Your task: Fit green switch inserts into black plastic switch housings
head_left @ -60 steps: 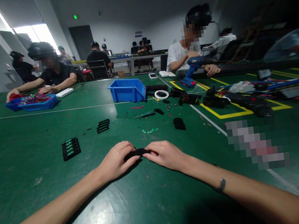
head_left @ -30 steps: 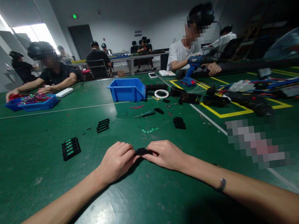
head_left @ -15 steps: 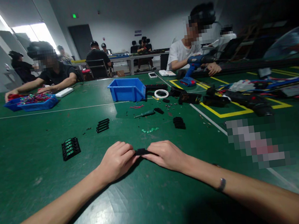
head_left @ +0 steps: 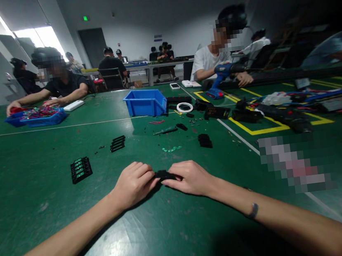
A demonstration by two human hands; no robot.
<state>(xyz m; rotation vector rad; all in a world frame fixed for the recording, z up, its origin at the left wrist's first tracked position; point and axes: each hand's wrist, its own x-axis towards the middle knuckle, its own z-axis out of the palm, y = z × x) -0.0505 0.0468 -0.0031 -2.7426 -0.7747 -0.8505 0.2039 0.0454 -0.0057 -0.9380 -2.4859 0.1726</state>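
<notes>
One small black part [head_left: 163, 174] spans the gap between the person's left hand [head_left: 135, 182] and right hand [head_left: 193, 177], low over the green tabletop [head_left: 172, 236]; whether it touches the surface cannot be told. Both hands are nearly closed. The left has its fingers curled over one end of the part, while the right pinches the other end between thumb and bent fingers, so only the middle shows clearly. A dark wristband [head_left: 254, 211] circles the right wrist.

Just beyond the hands lies a short row of green pieces [head_left: 171, 149]. To the left sits a black rack holding green boards [head_left: 82, 170], with a group of slim black strips [head_left: 117, 143] farther back. To the right is a small cluster of black blocks [head_left: 205, 141]. Behind the green pieces lie a screwdriver [head_left: 165, 130] and some red wires [head_left: 157, 122]. Farther off stand a blue bin [head_left: 145, 103] and, near its right side, a white ring [head_left: 184, 107]. Across the tabletop, a co-worker in black [head_left: 70, 85] reaches to a blue tray [head_left: 45, 121] heaped with coloured wires, and a co-worker in white [head_left: 206, 61] sits behind a blue drill [head_left: 215, 92].
</notes>
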